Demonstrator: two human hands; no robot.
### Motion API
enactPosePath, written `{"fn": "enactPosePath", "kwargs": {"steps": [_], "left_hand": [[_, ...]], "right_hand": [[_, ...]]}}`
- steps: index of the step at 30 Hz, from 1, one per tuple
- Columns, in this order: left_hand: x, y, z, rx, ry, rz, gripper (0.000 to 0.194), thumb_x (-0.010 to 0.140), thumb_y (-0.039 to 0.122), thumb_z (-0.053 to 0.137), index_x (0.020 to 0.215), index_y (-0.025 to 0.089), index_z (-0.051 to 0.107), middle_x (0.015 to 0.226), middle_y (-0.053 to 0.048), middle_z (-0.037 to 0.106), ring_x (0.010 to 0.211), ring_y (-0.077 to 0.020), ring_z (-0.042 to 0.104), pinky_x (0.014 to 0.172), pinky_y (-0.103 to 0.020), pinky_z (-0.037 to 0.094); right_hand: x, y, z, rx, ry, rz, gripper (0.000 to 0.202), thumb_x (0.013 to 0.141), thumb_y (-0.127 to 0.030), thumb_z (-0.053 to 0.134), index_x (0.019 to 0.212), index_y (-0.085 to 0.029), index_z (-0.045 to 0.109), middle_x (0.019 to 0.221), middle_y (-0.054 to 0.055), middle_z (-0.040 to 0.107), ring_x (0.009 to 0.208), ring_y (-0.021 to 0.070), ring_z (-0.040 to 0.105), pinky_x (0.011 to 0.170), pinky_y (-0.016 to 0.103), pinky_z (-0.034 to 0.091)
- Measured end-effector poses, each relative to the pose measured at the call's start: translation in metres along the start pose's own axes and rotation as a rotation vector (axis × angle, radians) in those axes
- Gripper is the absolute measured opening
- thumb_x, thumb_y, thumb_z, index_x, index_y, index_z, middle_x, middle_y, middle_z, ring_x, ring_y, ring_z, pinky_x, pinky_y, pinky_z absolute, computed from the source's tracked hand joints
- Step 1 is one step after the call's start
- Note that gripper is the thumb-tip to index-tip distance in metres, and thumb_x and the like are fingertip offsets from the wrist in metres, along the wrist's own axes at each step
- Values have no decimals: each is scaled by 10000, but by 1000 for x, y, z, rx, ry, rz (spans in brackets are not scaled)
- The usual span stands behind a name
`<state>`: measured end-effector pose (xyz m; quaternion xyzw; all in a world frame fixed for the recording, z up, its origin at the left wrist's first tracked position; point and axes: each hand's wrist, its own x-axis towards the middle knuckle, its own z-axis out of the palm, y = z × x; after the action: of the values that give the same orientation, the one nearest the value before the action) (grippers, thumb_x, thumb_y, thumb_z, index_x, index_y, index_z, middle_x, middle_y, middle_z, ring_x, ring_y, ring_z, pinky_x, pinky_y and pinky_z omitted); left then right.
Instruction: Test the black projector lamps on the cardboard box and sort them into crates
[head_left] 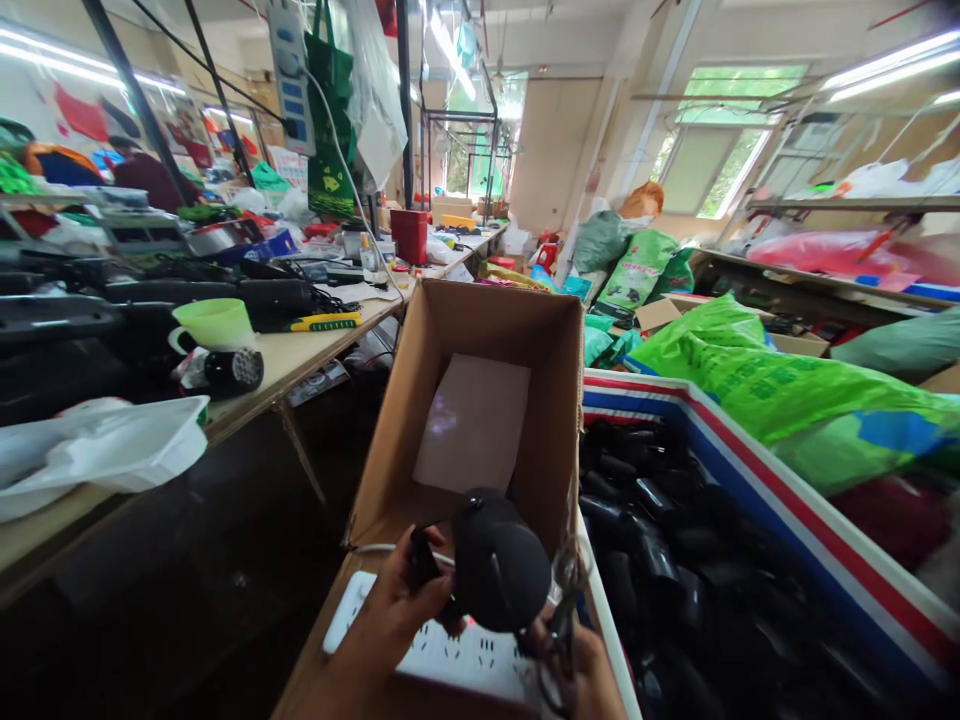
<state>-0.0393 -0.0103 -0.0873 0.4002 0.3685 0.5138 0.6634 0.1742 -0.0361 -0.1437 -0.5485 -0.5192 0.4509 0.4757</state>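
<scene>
Head view: at the bottom centre, both hands hold a round black hair dryer [501, 572] over a white power strip [457, 655]. The left hand [394, 610] is closed around its black plug or cord end; the right hand [581, 665] grips the dryer from beneath. Just behind stands an open cardboard box [480, 400] with a white sheet inside. To the right, a striped bin [750, 480] holds many black dryer parts. A cluttered workbench [300, 355] runs along the left. The step looks like testing the dryer; plugging in calls for lining the prongs with a socket.
</scene>
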Motion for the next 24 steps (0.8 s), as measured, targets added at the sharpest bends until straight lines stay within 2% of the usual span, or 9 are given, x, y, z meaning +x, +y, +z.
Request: {"fn": "enactPosePath", "kwargs": {"steps": [4, 7, 9, 11, 12, 14, 17, 20, 24], "left_hand": [[-2, -4, 5, 211, 77, 39, 420, 741, 439, 706, 1010, 197, 492, 783, -27, 634, 688, -191, 607, 597, -285, 498], [-7, -4, 14, 559, 42, 86, 295, 809, 356, 632, 1036, 208, 514, 742, -9, 624, 691, -186, 589, 609, -266, 441], [-12, -4, 22, 775, -24, 125, 263, 823, 284, 603, 1063, 215, 522, 716, -2, 618, 651, -184, 577, 597, -268, 413], [-16, -5, 31, 931, -144, 198, 252, 812, 229, 600, 1057, 205, 545, 755, -30, 640, 676, -210, 594, 621, -287, 411], [-19, -7, 35, 996, -209, 238, 248, 795, 201, 612, 1038, 197, 562, 778, -48, 652, 693, -230, 605, 632, -300, 412], [-23, -12, 41, 1092, -298, 298, 268, 764, 155, 637, 1024, 188, 583, 811, -77, 668, 717, -265, 620, 646, -323, 416], [-26, -20, 45, 1091, -284, 343, 377, 747, 150, 664, 1103, 190, 549, 875, -93, 678, 759, -288, 628, 676, -344, 430], [-26, -24, 45, 992, -179, 342, 474, 725, 213, 713, 1147, 233, 499, 931, -72, 665, 798, -280, 616, 714, -355, 434], [-21, -19, 51, 797, -35, 137, 592, 604, 288, 822, 1089, 237, 486, 990, -69, 621, 860, -273, 581, 776, -377, 436]], "right_hand": [[-6, -27, -21, 143, 59, 182, 378, 782, -529, 578, 1025, -253, 668, 869, 93, 696, 822, 280, 654, 728, 373, 545], [-17, -23, -28, 227, 72, 182, 548, 719, -496, 662, 1207, -276, 546, 1053, 99, 664, 851, 268, 641, 707, 377, 539], [-25, -13, -27, 294, 76, 154, 744, 610, -502, 742, 1267, -266, 484, 998, 97, 672, 735, 246, 631, 600, 349, 524], [-33, -6, -26, 319, 110, 135, 832, 538, -494, 785, 1271, -251, 475, 829, 62, 674, 606, 215, 590, 513, 312, 480], [-36, -5, -25, 320, 128, 143, 804, 538, -490, 787, 1245, -246, 491, 765, 42, 662, 577, 207, 575, 501, 305, 466], [-42, -8, -24, 352, 162, 177, 664, 577, -471, 773, 1150, -235, 535, 763, 38, 658, 629, 226, 592, 540, 312, 470], [-48, -18, -22, 420, 208, 233, 558, 587, -436, 780, 1052, -233, 548, 840, 45, 673, 765, 263, 619, 610, 326, 486], [-54, -21, -22, 400, 313, 231, 681, 555, -415, 808, 1145, -246, 512, 987, 55, 668, 898, 279, 608, 680, 330, 492], [-60, -15, -22, 387, 339, 232, 787, 587, -418, 795, 1261, -225, 438, 1082, 91, 649, 980, 298, 593, 768, 360, 493]]}}
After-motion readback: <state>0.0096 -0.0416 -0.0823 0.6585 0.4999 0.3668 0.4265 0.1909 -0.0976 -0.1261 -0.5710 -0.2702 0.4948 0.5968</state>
